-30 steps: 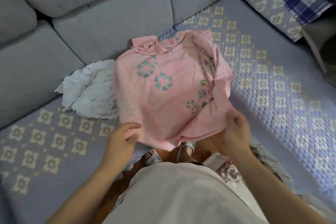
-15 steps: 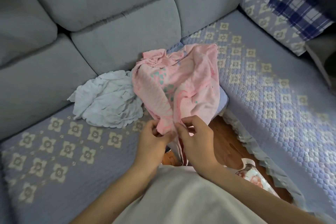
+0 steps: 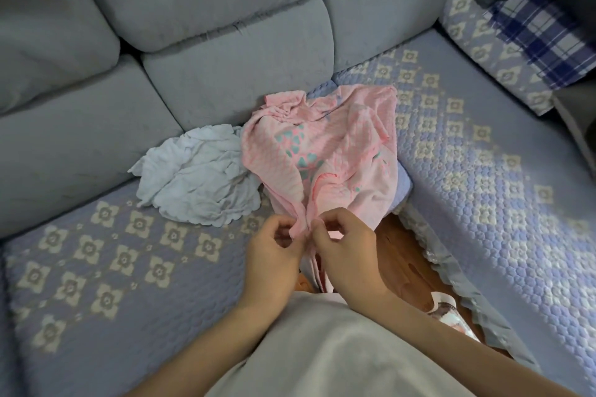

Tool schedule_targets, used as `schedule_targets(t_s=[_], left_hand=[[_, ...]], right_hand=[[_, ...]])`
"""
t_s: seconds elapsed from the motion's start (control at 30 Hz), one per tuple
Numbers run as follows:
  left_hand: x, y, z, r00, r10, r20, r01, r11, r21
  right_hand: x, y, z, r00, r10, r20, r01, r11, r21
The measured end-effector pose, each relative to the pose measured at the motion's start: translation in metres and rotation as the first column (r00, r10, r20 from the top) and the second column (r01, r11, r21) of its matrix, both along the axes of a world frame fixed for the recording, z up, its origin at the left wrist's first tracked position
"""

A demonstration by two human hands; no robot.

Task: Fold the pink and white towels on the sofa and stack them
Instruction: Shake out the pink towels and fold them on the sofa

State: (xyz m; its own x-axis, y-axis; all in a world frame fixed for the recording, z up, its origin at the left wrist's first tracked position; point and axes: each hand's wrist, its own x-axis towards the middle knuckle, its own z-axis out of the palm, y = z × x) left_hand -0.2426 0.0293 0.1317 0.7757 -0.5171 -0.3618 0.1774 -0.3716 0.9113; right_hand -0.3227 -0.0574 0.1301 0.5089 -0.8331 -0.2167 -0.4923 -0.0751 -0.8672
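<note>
Head view shows the pink towel (image 3: 325,161) lying on the sofa seat (image 3: 96,267), straight ahead of both hands, toward twelve o'clock. Its near edge is pulled into a thin bunch, and that bunch is pinched by the left hand (image 3: 274,255) and the right hand (image 3: 345,251) together. The two hands are almost touching, so neither one is nearer to the towel. The long way of the towel is seen running from the hands up to twelve o'clock, where the far end is crumpled against the grey back cushion (image 3: 238,74). For the next fold, the pinched edge probably has to be spread out sideways, toward nine and three o'clock.

The pink towel is soft and bumpy, with little green heart shapes and a wavy edge. Part of it may be hanging down past the seat edge below the hands, but that spot is hard to see.

The white towel (image 3: 200,177) is left in a wrinkled heap at about ten o'clock from the hands, touching the pink one. It looks thin and has a wavy edge too. The seat is covered by a quilted purple cover with pale flower shapes.
</note>
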Motion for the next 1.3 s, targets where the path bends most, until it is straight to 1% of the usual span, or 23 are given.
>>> schedule_targets(t_s=[0.07, 0.1, 0.17, 0.2, 0.23, 0.3, 0.37, 0.4, 0.47, 0.53, 0.57, 0.67, 0.77, 0.83, 0.9, 1.03, 1.17, 1.2, 1.23, 1.3], left_hand=[[0.000, -0.003, 0.002, 0.996, 0.047, -0.079, -0.048, 0.999, -0.018], [0.000, -0.004, 0.002, 0.989, 0.068, -0.129, -0.072, 0.997, -0.032], [-0.003, -0.007, 0.002, 0.964, 0.100, -0.245, -0.120, 0.991, -0.065], [-0.004, -0.007, 0.001, 0.950, 0.106, -0.295, -0.135, 0.988, -0.080], [-0.005, -0.008, 0.000, 0.936, 0.103, -0.336, -0.141, 0.986, -0.091], [-0.007, -0.008, -0.005, 0.915, 0.102, -0.391, -0.147, 0.985, -0.086], [-0.009, -0.007, -0.008, 0.907, 0.105, -0.408, -0.141, 0.988, -0.059], [-0.010, -0.007, -0.009, 0.905, 0.107, -0.411, -0.137, 0.990, -0.043], [-0.011, -0.007, -0.013, 0.898, 0.112, -0.425, -0.132, 0.991, -0.017], [-0.012, -0.005, -0.016, 0.907, 0.102, -0.409, -0.109, 0.994, 0.006], [-0.013, -0.004, -0.018, 0.924, 0.077, -0.374, -0.077, 0.997, 0.015], [-0.016, 0.002, -0.019, 0.981, -0.041, -0.187, 0.052, 0.997, 0.058], [-0.017, 0.005, -0.017, 0.997, -0.074, -0.037, 0.078, 0.991, 0.111], [-0.017, 0.005, -0.014, 0.996, -0.095, 0.003, 0.093, 0.987, 0.133], [-0.019, 0.006, -0.013, 0.995, -0.099, 0.013, 0.096, 0.986, 0.140], [-0.020, 0.006, -0.015, 0.992, -0.122, 0.044, 0.114, 0.982, 0.153], [-0.019, 0.006, -0.015, 0.984, -0.140, 0.109, 0.120, 0.977, 0.178], [-0.019, 0.005, -0.012, 0.986, -0.131, 0.102, 0.113, 0.979, 0.167], [-0.018, 0.003, -0.009, 0.992, -0.114, 0.049, 0.107, 0.986, 0.128], [-0.019, -0.003, -0.001, 0.981, -0.077, -0.178, 0.078, 0.997, -0.003]], right_hand=[[0.002, -0.003, -0.003, 0.998, -0.058, -0.019, 0.061, 0.972, 0.227], [0.003, -0.004, -0.005, 0.996, -0.087, 0.004, 0.079, 0.929, 0.360], [0.003, -0.005, -0.007, 0.983, -0.156, 0.099, 0.063, 0.786, 0.615], [0.002, -0.005, -0.008, 0.971, -0.197, 0.138, 0.043, 0.707, 0.706], [0.001, -0.005, -0.008, 0.961, -0.231, 0.154, 0.033, 0.645, 0.764], [-0.002, -0.006, -0.007, 0.953, -0.275, 0.131, 0.050, 0.565, 0.824], [-0.004, -0.007, -0.007, 0.949, -0.303, 0.091, 0.084, 0.520, 0.850], [-0.005, -0.006, -0.007, 0.945, -0.316, 0.083, 0.096, 0.512, 0.854], [-0.008, -0.006, -0.008, 0.939, -0.331, 0.091, 0.102, 0.523, 0.846], [-0.009, -0.006, -0.005, 0.939, -0.324, 0.114, 0.094, 0.562, 0.822], [-0.010, -0.007, -0.003, 0.942, -0.313, 0.120, 0.095, 0.591, 0.801], [-0.011, -0.007, -0.004, 0.957, -0.275, 0.091, 0.131, 0.693, 0.709], [-0.014, -0.005, -0.008, 0.982, -0.188, 0.038, 0.138, 0.832, 0.537], [-0.017, -0.006, -0.010, 0.990, -0.137, -0.010, 0.130, 0.907, 0.401], [-0.019, -0.005, -0.008, 0.994, -0.092, -0.051, 0.103, 0.956, 0.276], [-0.023, -0.001, -0.002, 0.994, -0.016, -0.112, 0.026, 0.996, 0.089], [-0.030, -0.005, 0.005, 0.995, -0.031, -0.099, 0.030, 0.999, -0.010], [-0.032, -0.006, 0.008, 0.996, -0.033, -0.083, 0.032, 0.999, -0.022], [-0.033, -0.006, 0.010, 0.998, -0.024, -0.063, 0.022, 0.999, -0.024], [-0.035, -0.004, 0.015, 0.999, 0.040, -0.032, -0.040, 0.999, -0.008]])
